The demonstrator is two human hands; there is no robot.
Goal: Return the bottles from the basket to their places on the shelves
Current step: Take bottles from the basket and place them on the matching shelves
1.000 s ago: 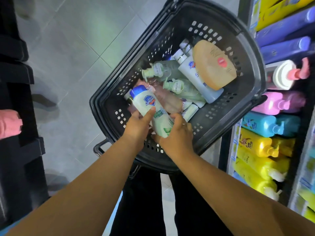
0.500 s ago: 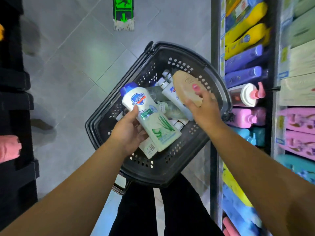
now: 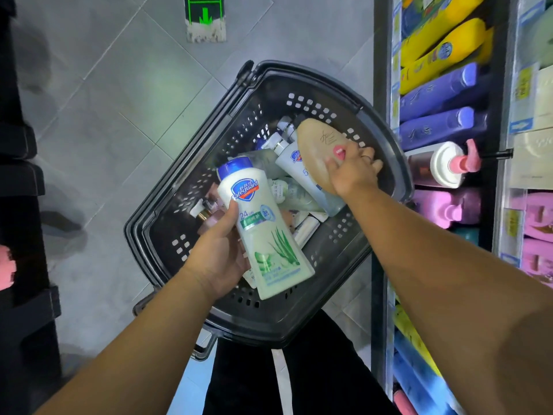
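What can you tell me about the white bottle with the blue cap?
The white bottle looks like smooth plastic, with a round blue cap at its far end. Its label shows a blue and red Safeguard shield, the number 24 and green aloe leaves. The cap is on. The left hand grips it from the side, tilted, cap pointing away, above the dark basket. Whether its base touches the basket cannot be told.

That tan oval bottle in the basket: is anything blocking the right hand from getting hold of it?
Nothing visible does. The tan oval bottle lies on top of the pile in the black plastic basket, and the right hand already rests on its lower end, fingers wrapping its far side.
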